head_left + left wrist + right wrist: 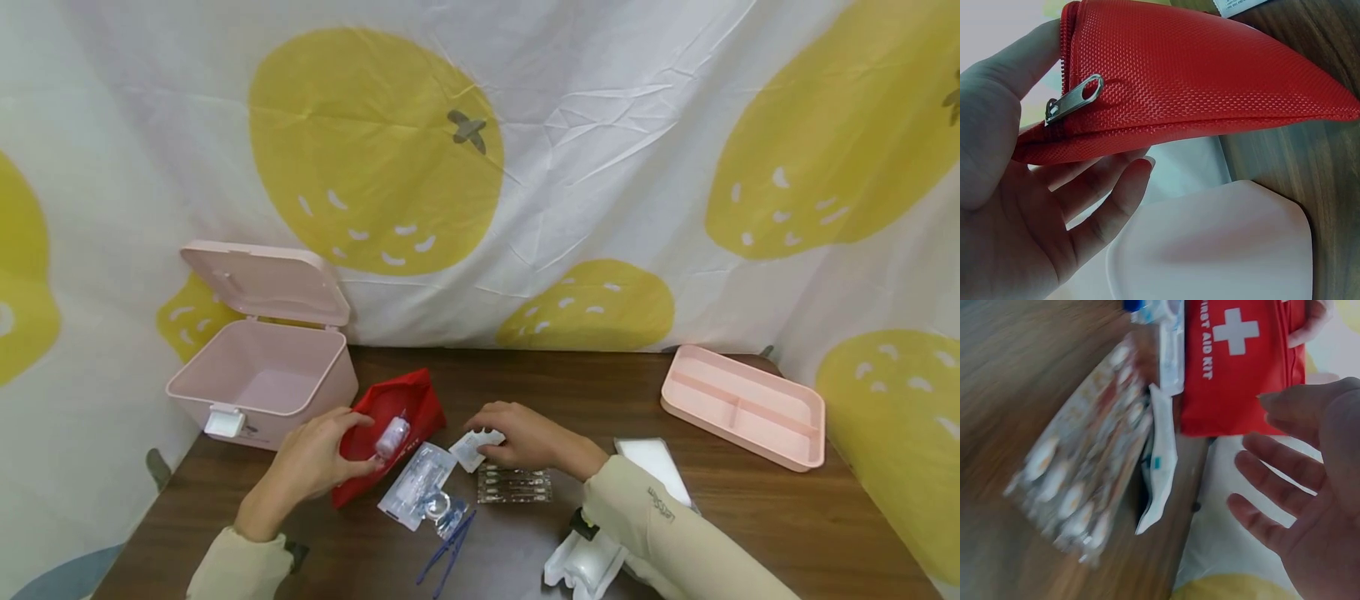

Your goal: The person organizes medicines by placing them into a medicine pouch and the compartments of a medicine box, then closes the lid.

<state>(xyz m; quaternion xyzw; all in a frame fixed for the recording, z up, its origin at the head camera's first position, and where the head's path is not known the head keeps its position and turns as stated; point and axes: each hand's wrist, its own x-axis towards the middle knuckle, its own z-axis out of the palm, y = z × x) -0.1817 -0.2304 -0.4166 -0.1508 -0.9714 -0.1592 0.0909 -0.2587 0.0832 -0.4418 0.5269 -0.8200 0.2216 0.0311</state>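
My left hand point(318, 450) grips the edge of a red first aid pouch point(1197, 75), thumb and finger holding its zipped mouth apart. A small whitish wrapped item point(392, 437) shows inside the mouth. Over a small white packet point(467, 452) hovers my right hand point(525, 437); in the right wrist view its fingers point(1279, 484) are spread, apart from that packet. Beside the packet lies a clear strip of cotton swabs point(1079, 469). Between the hands are a clear-and-white sealed pack point(412, 487) and blue tweezers point(450, 550).
At the back left stands a pink box point(341, 387) with its lid raised. A pink divided tray point(693, 396) lies at the back right. Near my right forearm are a white pad pack point(654, 468) and a white wrapped roll point(588, 567). Lemon-print cloth hangs behind the table.
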